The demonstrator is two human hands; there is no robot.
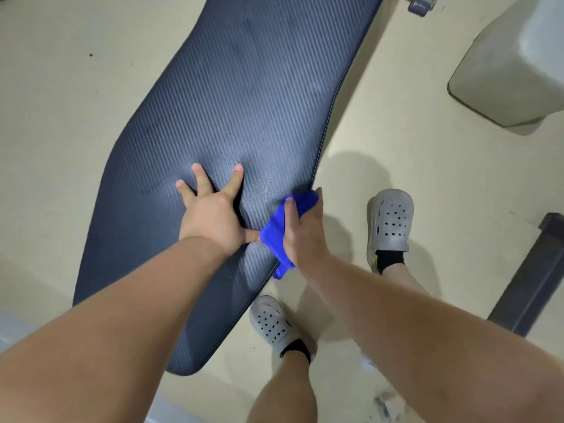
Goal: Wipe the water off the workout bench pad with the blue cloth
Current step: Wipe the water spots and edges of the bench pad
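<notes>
Blue cloth [276,232] under right hand [302,230].

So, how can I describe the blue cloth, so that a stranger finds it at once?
Find the long dark ribbed bench pad lying across the pale floor. At its right edge, near the two grey perforated clogs, the right hand presses a bunched bright blue cloth. Nothing else here is vivid blue.

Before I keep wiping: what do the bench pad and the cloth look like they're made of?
Bench pad: looks like dark vinyl or faux leather over padding, matte, with a fine ribbed weave pattern; it dents under the left hand. Cloth: bright blue, soft and bunched under the right hand, probably microfibre or terry.
</notes>
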